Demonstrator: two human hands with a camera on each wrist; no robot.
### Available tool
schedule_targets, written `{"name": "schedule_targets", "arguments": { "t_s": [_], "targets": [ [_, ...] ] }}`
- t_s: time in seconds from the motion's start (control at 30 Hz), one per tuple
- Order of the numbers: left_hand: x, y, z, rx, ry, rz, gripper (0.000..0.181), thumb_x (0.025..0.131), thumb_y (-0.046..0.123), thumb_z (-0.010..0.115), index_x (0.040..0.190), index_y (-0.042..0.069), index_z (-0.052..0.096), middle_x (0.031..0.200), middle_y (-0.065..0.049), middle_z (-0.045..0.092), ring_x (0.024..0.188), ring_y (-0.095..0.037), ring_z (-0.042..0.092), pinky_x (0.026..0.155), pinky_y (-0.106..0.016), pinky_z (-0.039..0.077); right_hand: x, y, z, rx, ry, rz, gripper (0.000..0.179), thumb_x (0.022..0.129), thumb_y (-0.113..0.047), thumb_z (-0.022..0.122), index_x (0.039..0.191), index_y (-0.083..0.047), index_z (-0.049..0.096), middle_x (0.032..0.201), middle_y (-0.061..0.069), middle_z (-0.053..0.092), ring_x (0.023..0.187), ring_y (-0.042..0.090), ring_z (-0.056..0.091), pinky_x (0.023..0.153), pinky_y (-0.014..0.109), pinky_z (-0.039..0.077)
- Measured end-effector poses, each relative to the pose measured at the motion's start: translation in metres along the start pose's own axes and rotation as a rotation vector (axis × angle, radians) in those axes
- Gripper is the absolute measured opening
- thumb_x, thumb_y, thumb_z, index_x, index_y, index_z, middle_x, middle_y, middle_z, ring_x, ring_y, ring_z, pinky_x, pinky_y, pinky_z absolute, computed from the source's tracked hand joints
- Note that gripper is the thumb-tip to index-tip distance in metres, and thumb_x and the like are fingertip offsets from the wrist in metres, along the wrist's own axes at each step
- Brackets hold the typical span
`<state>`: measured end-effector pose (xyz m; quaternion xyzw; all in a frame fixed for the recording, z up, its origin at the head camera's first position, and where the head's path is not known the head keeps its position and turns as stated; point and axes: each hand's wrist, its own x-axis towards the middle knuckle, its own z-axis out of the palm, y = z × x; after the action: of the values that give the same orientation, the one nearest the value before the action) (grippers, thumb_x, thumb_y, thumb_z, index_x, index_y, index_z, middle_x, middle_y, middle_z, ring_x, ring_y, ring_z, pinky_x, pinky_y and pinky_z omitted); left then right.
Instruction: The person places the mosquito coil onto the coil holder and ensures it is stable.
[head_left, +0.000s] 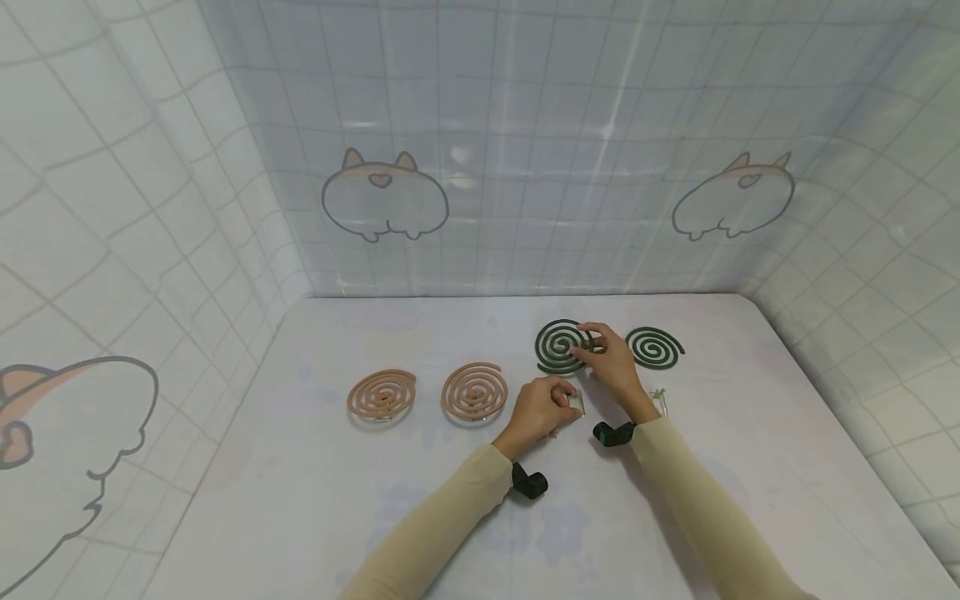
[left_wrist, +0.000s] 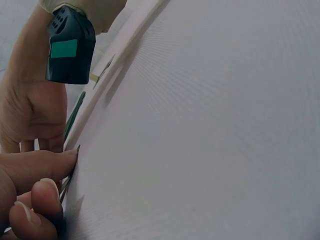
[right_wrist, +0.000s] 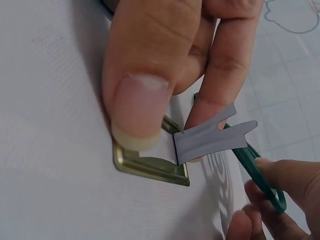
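Observation:
My right hand [head_left: 611, 367] pinches the rim of a dark green mosquito coil [head_left: 551, 346] between thumb and fingers. Seen from the right wrist, this coil [right_wrist: 252, 170] is tilted nearly edge-on. My left hand [head_left: 538, 408] grips a small metal coil stand [head_left: 577, 404] low over the table, just in front of the coil. Up close in the right wrist view, the left thumb presses on the frame of the stand [right_wrist: 150, 172], whose forked prong [right_wrist: 205, 142] is bent up. In the left wrist view, the left thumb [left_wrist: 40, 167] covers most of the stand.
Two brown mosquito coils [head_left: 382, 396] sit raised on metal stands to the left. A second green coil [head_left: 654, 347] lies right of my right hand. Another metal stand [head_left: 658, 400] is beside the right wrist. A pale cloth covers the table [head_left: 300, 500]; patterned walls enclose it.

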<state>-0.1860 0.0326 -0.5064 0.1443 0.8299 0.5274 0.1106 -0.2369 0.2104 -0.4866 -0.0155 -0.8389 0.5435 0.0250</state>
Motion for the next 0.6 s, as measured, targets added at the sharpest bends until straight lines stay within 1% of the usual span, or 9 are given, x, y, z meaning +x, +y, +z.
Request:
{"name": "schedule_targets", "arguments": {
  "t_s": [0.17,0.23,0.37,0.5,0.6],
  "targets": [
    [0.0005,-0.0009,0.0004,0.0,0.003,-0.001,0.027,0.085,0.015,0.086,0.107,0.007,0.072,0.07,0.008,0.065,0.037,-0.006,0.051,0.035,-0.022,0.041,-0.0006,-0.0004,-0.0003,0.075,-0.057,-0.023,0.043,0.095,-0.019,0.077,0.134,-0.009,0.064,0.106,0.023,0.072,0.062,0.028,0.058,0.051,0.032,0.05],
    [0.0007,-0.0013,0.0006,0.006,0.006,-0.001,0.028,0.085,0.015,0.086,0.108,0.006,0.072,0.069,0.008,0.065,0.036,-0.006,0.051,0.035,-0.023,0.041,-0.0002,0.0004,-0.0001,0.084,-0.071,-0.03,0.041,0.095,-0.02,0.077,0.133,-0.008,0.065,0.102,0.023,0.073,0.059,0.029,0.057,0.05,0.032,0.05],
    [0.0002,-0.0006,0.0007,0.01,0.008,-0.009,0.029,0.085,0.015,0.086,0.108,0.006,0.072,0.071,0.008,0.065,0.037,-0.007,0.052,0.035,-0.023,0.042,-0.0001,0.0006,0.0014,0.047,-0.06,-0.043,0.034,0.096,-0.021,0.077,0.127,-0.011,0.069,0.1,0.018,0.074,0.059,0.028,0.058,0.05,0.031,0.051],
    [-0.0009,0.0007,0.0004,0.003,0.007,-0.022,0.029,0.085,0.015,0.086,0.108,0.006,0.072,0.073,0.008,0.064,0.038,-0.008,0.054,0.035,-0.024,0.043,0.0004,0.0012,0.0023,0.008,-0.05,-0.05,0.03,0.096,-0.024,0.076,0.124,-0.015,0.071,0.101,0.014,0.075,0.06,0.03,0.06,0.05,0.031,0.051],
    [-0.0013,0.0009,0.0002,0.0,0.005,-0.029,0.029,0.085,0.015,0.086,0.109,0.007,0.072,0.074,0.008,0.064,0.038,-0.008,0.054,0.035,-0.024,0.042,0.0005,0.0021,0.0026,0.002,-0.038,-0.036,0.029,0.096,-0.026,0.076,0.123,-0.018,0.072,0.1,0.012,0.075,0.062,0.031,0.06,0.05,0.031,0.049]
  ]
}}
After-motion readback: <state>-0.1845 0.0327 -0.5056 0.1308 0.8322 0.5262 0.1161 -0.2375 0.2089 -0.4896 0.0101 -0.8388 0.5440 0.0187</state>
